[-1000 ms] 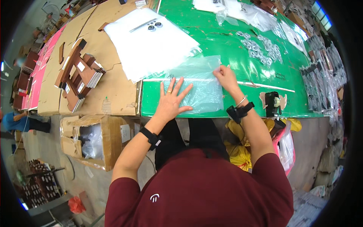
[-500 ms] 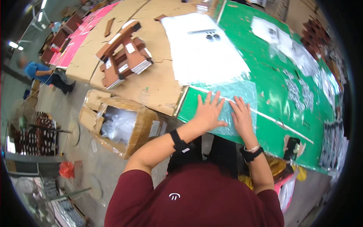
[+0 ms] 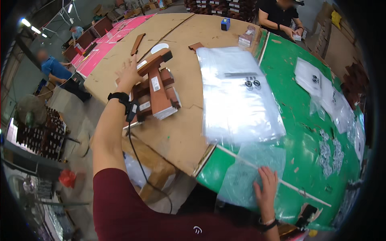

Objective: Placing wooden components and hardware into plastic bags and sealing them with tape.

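My left hand (image 3: 129,74) reaches over the left end of a pile of reddish-brown wooden pieces (image 3: 160,93) with white labels, its fingers spread. Whether it touches the topmost piece, I cannot tell. Flat on a clear plastic bag (image 3: 237,180) at the near edge of the green tabletop (image 3: 299,154) rests my right hand (image 3: 267,188), fingers stretched out. Beyond that bag lies a stack of larger clear plastic bags (image 3: 231,110) with dark printing.
A taped cardboard box (image 3: 155,164) holding plastic stands below the table edge. More clear bags (image 3: 317,86) and small bagged parts (image 3: 330,154) lie to the right. A blue box (image 3: 225,24) sits at the back. One co-worker (image 3: 277,18) is far right, another (image 3: 60,74) far left.
My left hand has left the plastic bag and moved up and left to the wooden pieces. My right hand stays on the bag. The view has shifted, showing more of the table's far side.
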Demonstrator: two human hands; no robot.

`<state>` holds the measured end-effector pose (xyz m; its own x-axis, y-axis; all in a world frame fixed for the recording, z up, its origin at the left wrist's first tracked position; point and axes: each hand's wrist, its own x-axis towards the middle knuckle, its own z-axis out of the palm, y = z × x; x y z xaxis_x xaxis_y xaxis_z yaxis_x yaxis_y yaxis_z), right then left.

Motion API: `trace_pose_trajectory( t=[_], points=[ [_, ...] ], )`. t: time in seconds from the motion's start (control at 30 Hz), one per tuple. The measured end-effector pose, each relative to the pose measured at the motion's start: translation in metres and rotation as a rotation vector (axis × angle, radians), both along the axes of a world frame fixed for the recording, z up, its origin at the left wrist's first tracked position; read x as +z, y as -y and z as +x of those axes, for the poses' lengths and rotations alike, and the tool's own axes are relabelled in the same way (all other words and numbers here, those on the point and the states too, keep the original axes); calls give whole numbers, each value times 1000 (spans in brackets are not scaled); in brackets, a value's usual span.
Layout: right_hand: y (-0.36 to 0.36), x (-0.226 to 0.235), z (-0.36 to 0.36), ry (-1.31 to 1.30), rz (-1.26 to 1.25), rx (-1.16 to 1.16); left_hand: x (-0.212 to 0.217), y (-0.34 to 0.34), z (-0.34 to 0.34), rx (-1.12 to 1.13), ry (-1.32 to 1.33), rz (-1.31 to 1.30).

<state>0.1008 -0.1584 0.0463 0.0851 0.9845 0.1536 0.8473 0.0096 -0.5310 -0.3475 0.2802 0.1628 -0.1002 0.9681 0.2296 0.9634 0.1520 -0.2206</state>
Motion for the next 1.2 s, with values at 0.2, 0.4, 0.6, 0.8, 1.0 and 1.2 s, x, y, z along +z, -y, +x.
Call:
trace_pose_trajectory(
  t=[0.2, 0.4, 0.6, 0.8, 1.0, 1.2],
  points=[
    [-5, 1, -3, -23, -5, 5, -15, -77, -37, 19, 77, -194],
    [-4, -3, 2, 1, -47, 34, -19, -78, -49, -205, 232, -209],
    [0, -1, 9, -16, 19, 28, 40, -19, 30, -584, 158, 197],
    [-5, -1, 14, -110, 156, 111, 123, 70, 106, -753, 912, -260],
    [2, 38, 1, -982, 172, 149, 92, 243, 243, -984, 1281, -675],
    [31, 71, 0, -1255, 42, 137, 3, 357, 315, -813, 1894, -878]
  ],
)
